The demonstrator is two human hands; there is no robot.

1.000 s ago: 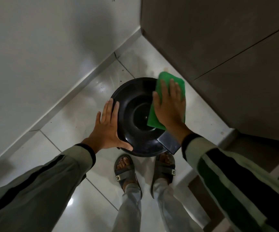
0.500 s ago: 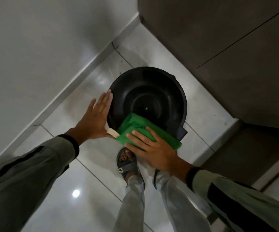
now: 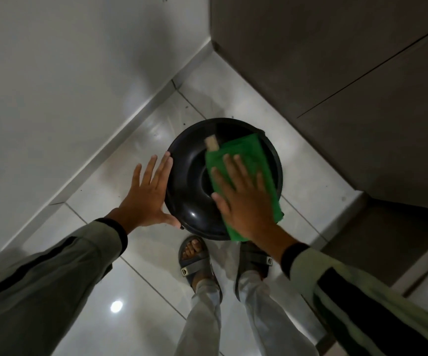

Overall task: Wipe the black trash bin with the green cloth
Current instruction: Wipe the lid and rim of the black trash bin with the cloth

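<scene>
The round black trash bin (image 3: 189,176) stands on the tiled floor in a corner, seen from above. A green cloth (image 3: 254,160) with a small beige tag lies across the right half of its glossy top. My right hand (image 3: 243,199) lies flat on the cloth, fingers spread, pressing it onto the lid. My left hand (image 3: 148,194) rests with an open palm against the bin's left side, thumb under the near rim. The bin's right near edge is hidden by the cloth and my hand.
A white wall (image 3: 66,86) with a skirting board runs along the left. A grey-brown cabinet (image 3: 349,86) rises close on the right. My sandalled feet (image 3: 195,260) stand just in front of the bin on shiny white tiles (image 3: 130,291).
My right hand has slid the cloth from the bin's near rim up and right, back onto the right half of the top. My left hand stays on the left side.
</scene>
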